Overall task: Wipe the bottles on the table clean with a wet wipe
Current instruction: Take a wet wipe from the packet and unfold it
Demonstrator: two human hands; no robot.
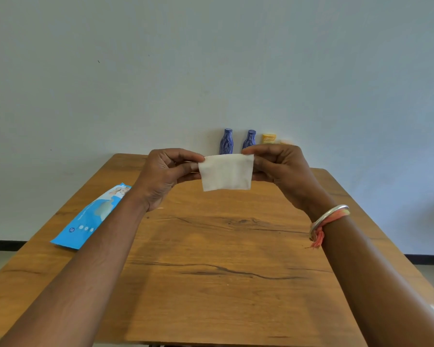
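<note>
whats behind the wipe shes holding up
Behind the wipe stand two blue bottles and a yellow container by the wall. The wipe and right hand cover their lower parts.

A white wet wipe (226, 173) hangs flat above the table. Two blue bottles (226, 142) (249, 139) stand upright behind it, a yellow bottle (269, 138) beside them

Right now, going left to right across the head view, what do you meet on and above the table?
Blue wipes pack → left hand → white wipe, pinched by both hands → right hand → bangle on that wrist. Behind them by the wall: blue bottle, second blue bottle, yellow container.
</note>
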